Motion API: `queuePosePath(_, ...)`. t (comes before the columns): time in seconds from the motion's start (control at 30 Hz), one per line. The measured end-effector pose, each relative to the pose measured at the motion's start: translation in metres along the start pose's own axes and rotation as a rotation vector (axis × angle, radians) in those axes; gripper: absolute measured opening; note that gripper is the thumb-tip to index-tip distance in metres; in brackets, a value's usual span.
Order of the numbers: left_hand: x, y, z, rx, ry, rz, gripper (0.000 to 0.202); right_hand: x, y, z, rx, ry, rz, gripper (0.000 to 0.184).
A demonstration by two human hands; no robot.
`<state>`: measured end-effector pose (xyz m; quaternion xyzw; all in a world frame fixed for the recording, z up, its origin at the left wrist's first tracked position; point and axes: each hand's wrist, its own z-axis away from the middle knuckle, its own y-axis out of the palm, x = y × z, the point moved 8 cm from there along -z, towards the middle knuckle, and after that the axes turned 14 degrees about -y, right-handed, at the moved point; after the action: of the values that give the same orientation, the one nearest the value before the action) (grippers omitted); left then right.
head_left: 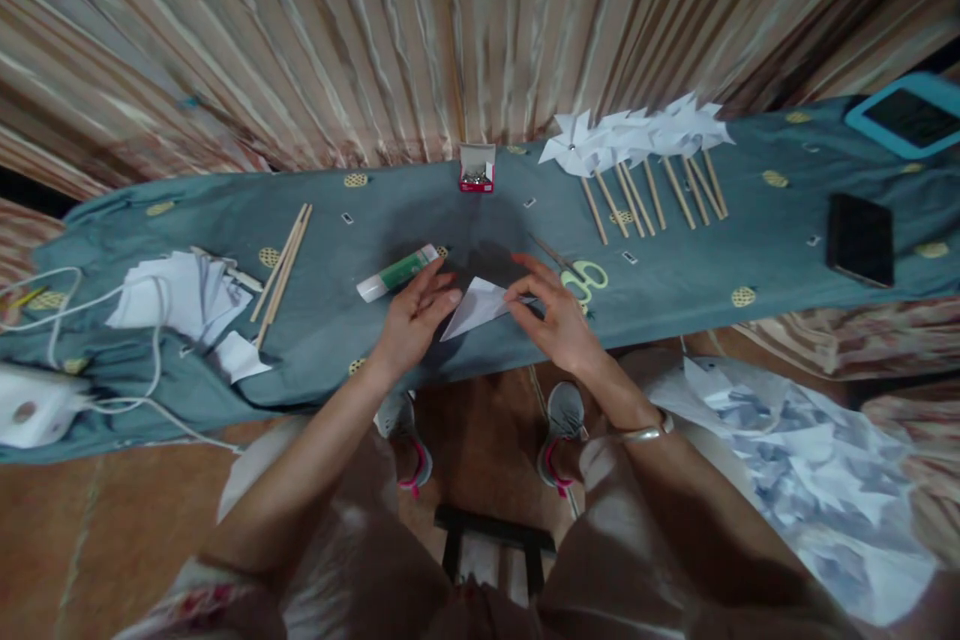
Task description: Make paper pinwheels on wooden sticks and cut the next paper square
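Note:
A folded white paper piece (478, 308) lies on the blue-grey cloth of the table (390, 350) near its front edge. My left hand (417, 313) presses on the paper's left side with its fingertips. My right hand (553, 310) holds the paper's right edge, fingers bent over it. A glue stick (396, 273) with a green label lies just beyond my left hand. Green-handled scissors (583, 278) lie just beyond my right hand.
Finished white paper pinwheels on wooden sticks (645, 160) lie at the back right. A small red box of pins (477, 170) stands behind centre. Loose sticks (281, 270), paper sheets (184, 295), a white device with cables (34, 405) at left; phone (859, 240), tablet (907, 115) at right.

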<state>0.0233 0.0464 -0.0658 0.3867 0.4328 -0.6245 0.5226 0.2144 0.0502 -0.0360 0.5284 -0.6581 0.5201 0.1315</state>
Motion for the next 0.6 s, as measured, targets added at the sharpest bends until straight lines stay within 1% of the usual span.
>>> queuePosePath(0.07,-0.001,0.009,-0.010,0.066,-0.019,0.014,0.072,0.001,-0.002,-0.001,-0.009,-0.008,0.017,0.009)
queuePosePath(0.13,-0.001,0.014,-0.014,0.084,-0.001,-0.039,0.067,0.003,-0.003,-0.002,-0.003,-0.025,0.050,0.010)
queuePosePath(0.23,-0.004,0.012,-0.016,0.029,0.069,-0.196,0.051,0.006,-0.002,-0.002,0.026,-0.065,0.124,0.013)
queuePosePath(0.27,-0.006,0.010,-0.016,0.004,0.089,-0.236,0.049,0.007,-0.002,-0.001,0.040,-0.083,0.152,0.015)
queuePosePath(0.37,-0.006,0.004,-0.019,-0.053,0.102,-0.253,0.057,0.014,0.003,0.003,0.110,-0.153,0.254,0.021)
queuePosePath(0.47,0.001,0.006,-0.020,-0.042,0.084,-0.188,0.065,0.022,0.010,0.009,0.173,-0.241,0.371,0.023)
queuePosePath(0.6,0.011,0.009,-0.015,-0.037,0.093,-0.150,0.073,0.034,0.017,0.020,0.164,-0.378,0.509,0.019)
